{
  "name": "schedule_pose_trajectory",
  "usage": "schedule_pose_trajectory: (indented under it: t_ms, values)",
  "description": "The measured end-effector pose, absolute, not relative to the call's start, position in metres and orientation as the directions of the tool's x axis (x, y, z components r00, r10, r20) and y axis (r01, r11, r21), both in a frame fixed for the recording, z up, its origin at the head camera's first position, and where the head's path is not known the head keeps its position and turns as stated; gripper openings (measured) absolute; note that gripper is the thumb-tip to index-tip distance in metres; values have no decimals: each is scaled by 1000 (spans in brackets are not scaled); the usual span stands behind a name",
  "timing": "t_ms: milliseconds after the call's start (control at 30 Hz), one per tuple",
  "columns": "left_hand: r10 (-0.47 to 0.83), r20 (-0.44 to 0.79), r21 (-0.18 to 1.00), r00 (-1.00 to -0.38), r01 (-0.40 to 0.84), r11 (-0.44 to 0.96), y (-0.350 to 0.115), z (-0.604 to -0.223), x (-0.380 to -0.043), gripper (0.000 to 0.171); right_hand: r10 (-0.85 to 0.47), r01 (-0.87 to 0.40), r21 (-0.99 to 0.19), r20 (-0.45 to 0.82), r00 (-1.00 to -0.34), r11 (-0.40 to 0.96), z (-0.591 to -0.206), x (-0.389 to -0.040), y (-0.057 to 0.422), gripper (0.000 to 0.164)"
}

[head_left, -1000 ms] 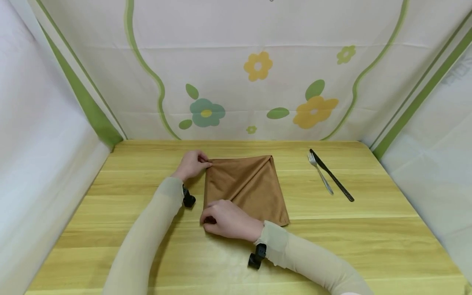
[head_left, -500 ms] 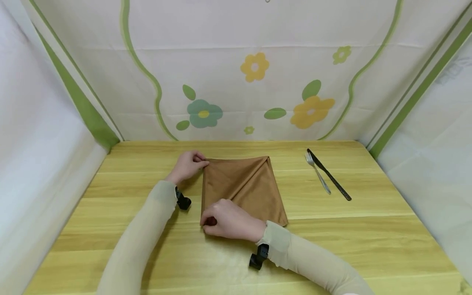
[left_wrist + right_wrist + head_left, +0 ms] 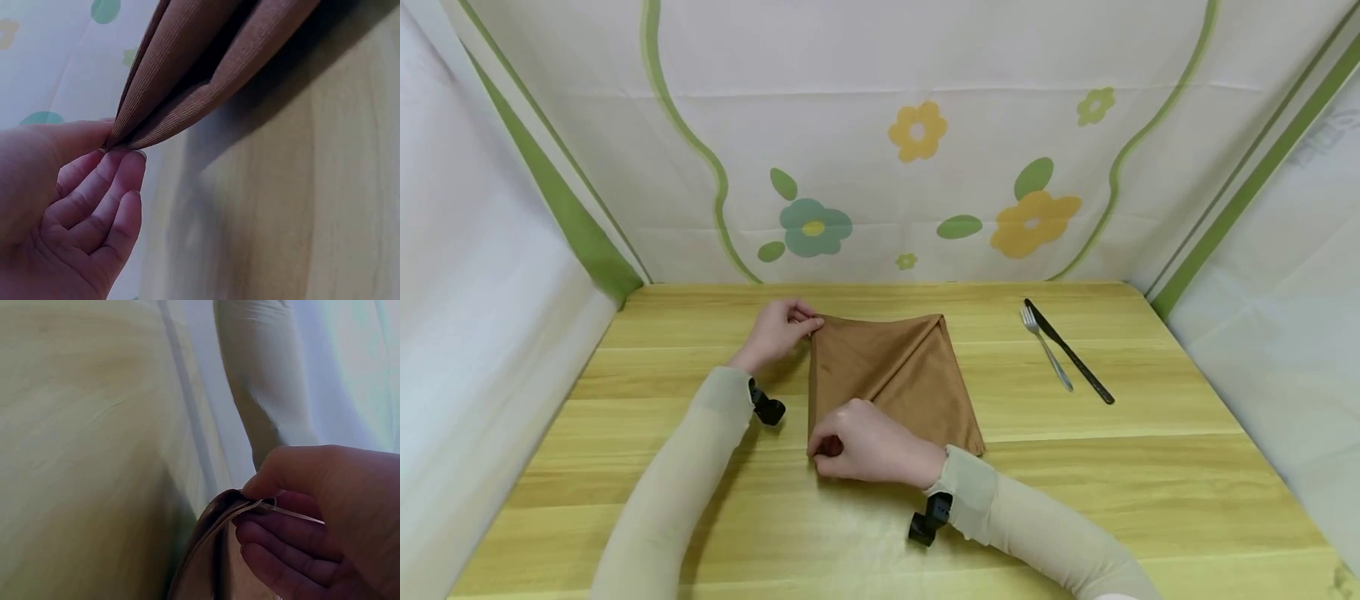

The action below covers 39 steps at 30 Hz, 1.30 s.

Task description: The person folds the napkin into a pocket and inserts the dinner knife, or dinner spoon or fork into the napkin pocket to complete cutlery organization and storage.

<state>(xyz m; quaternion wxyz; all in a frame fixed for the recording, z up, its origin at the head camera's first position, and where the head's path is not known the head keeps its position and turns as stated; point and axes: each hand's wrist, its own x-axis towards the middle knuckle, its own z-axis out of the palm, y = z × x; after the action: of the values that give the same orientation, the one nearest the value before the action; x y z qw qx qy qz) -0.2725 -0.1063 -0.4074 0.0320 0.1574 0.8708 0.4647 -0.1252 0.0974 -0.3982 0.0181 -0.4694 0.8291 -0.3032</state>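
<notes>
A brown cloth napkin [image 3: 850,358], folded to a square with a diagonal crease across its top, lies on the wooden table in the head view. My left hand [image 3: 778,332] pinches its far left corner between thumb and fingers. In the left wrist view, folded layers of the napkin [image 3: 187,75] gather to a point at that left hand [image 3: 81,194]. My right hand [image 3: 872,443] pinches the near left corner, covering part of the front edge. The right wrist view has this right hand [image 3: 312,519] gripping the layered corner of the napkin [image 3: 206,556].
To the right on the table [image 3: 1150,500] lie a silver fork [image 3: 1047,350] and a black knife [image 3: 1069,352], close together at the far end. A white cloth backdrop [image 3: 850,142] with printed flowers rises behind the table, with white cloth on both sides.
Both hands keep hold of the napkin's left corners. The left hand has shifted slightly outward and the napkin's left edge looks straighter. The head view has shifted a little.
</notes>
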Motion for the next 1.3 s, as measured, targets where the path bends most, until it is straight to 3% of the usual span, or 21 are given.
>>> schedule_pose_trajectory:
  t_ms: [767,900,1033,1167,1300]
  values:
    - [212,196,929,-957,250,271,-119,-367,-250,26,-767,-664,-718,302,-567,208,-375,-118,99,20]
    - [165,261,947,-951,285,145,-125,-353,-243,19,-748,-613,-776,319,-583,147,-366,-115,96,21]
    - [72,343,935,-937,333,-121,-129,-319,-226,4,-707,-450,-893,322,-630,-7,-349,-108,92,18]
    - [-32,450,815,-893,424,-396,-128,-276,-206,7,-647,-310,-916,401,-649,-256,-330,-102,91,11]
    - [-59,478,797,-876,461,-390,-121,-255,-198,11,-594,-258,-882,458,-661,-394,-326,-106,100,8]
